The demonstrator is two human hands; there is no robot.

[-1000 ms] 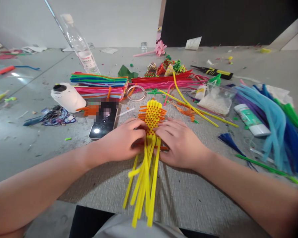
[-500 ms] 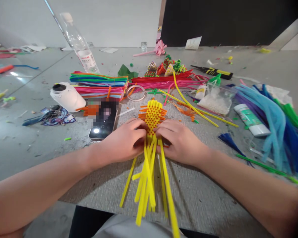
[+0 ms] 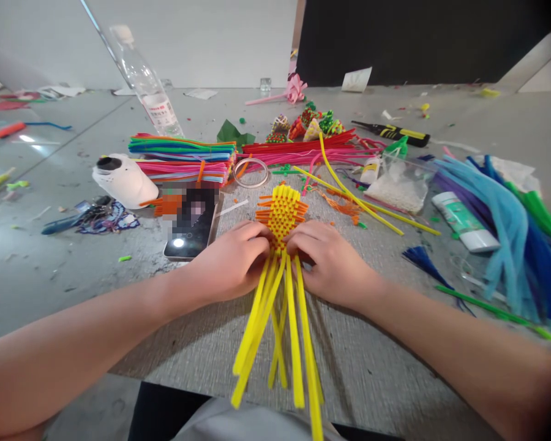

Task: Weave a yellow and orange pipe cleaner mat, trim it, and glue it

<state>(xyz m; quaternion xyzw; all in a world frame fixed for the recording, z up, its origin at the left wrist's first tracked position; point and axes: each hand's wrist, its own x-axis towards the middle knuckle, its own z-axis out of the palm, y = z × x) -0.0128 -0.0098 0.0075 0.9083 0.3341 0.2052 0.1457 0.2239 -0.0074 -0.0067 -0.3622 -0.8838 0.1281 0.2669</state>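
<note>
A woven piece of yellow and orange pipe cleaners [image 3: 281,211] lies on the grey table [image 3: 371,367] in front of me. Its loose yellow ends [image 3: 284,331] fan out toward my body. My left hand [image 3: 229,263] is curled, fingers pinched on the weave's lower left edge. My right hand [image 3: 333,263] is curled too, fingers pressed against the lower right edge. Both sets of fingertips meet at the row where the weaving stops.
A phone [image 3: 193,223] lies left of the weave, with a white cap-like object [image 3: 123,179] and a plastic bottle [image 3: 144,79] beyond. Stacks of coloured pipe cleaners [image 3: 181,158] sit behind; blue and green ones [image 3: 509,226] pile at right beside a glue tube [image 3: 461,222].
The loose yellow ends have shifted and spread, swinging slightly right. Both hands stayed at the weave's lower edge, fingers working small movements.
</note>
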